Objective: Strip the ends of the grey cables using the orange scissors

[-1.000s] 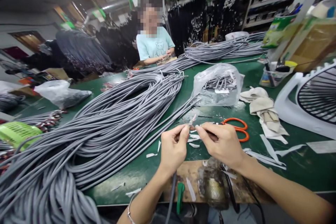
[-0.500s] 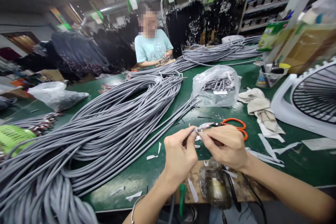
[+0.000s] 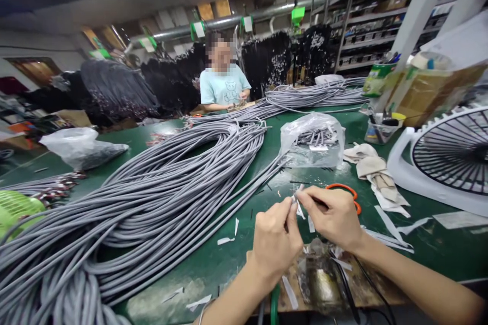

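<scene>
Over green workbench (image 3: 229,269), left hand (image 3: 275,244), right hand (image 3: 331,223) — pinching cable end (image 3: 294,201)

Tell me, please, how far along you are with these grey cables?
Some looks done: short cable pieces sit in the plastic bag, and white scraps lie on the green mat. In hand: the left hand and right hand hold a cable end. Left: the big heap of grey cables, though I can't tell how many are finished.

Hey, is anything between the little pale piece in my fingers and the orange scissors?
Yes, your right hand: it lies between the small pale piece and the orange scissors, whose handles show just past your knuckles.
</scene>
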### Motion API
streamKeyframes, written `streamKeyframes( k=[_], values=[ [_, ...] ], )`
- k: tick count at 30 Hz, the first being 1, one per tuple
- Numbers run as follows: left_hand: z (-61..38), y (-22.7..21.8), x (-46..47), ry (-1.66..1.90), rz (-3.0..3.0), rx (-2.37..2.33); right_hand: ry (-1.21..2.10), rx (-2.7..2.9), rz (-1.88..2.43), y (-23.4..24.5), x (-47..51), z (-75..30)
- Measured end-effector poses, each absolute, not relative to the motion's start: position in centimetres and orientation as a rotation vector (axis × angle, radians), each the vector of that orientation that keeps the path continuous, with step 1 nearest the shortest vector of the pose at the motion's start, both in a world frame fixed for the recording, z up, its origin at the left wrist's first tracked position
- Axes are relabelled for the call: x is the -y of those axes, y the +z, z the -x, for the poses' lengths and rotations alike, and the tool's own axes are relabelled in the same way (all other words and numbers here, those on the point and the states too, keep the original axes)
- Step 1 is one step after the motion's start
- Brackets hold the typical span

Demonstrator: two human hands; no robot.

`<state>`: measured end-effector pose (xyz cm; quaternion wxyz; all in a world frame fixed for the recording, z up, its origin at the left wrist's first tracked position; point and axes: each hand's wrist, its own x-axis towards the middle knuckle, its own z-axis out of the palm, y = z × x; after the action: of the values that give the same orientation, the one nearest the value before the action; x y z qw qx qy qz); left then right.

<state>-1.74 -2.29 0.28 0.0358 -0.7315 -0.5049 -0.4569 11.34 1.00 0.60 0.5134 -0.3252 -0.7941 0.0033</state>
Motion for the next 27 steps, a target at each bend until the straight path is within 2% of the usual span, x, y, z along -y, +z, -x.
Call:
streamKeyframes(
  k=[5, 10, 16, 22, 27],
  values=[
    [2.15, 0.14, 2.14, -1.457, 2.295, 1.606, -0.105, 1.964, 0.582, 0.52, -1.14, -11.22],
    [1.98, 0.23, 2.44, -1.375, 2.217, 1.578, -0.044, 1.896, 0.835, 0.91, -1.25, -11.18],
    [2.2, 0.44, 1.9, -1.454, 2.319, 1.634, -0.172, 1.982, 0.584, 0.49, -1.09, -11.19],
    [2.52, 0.64, 1.61, -1.642, 2.209, 1.768, 0.079, 1.98, 0.777, 0.88, -1.69, -11.41],
    [2.49, 0.98, 1.84, -1.76, 2.216, 1.815, 0.084, 1.953, 0.763, 0.95, -1.43, -11.61]
  ],
)
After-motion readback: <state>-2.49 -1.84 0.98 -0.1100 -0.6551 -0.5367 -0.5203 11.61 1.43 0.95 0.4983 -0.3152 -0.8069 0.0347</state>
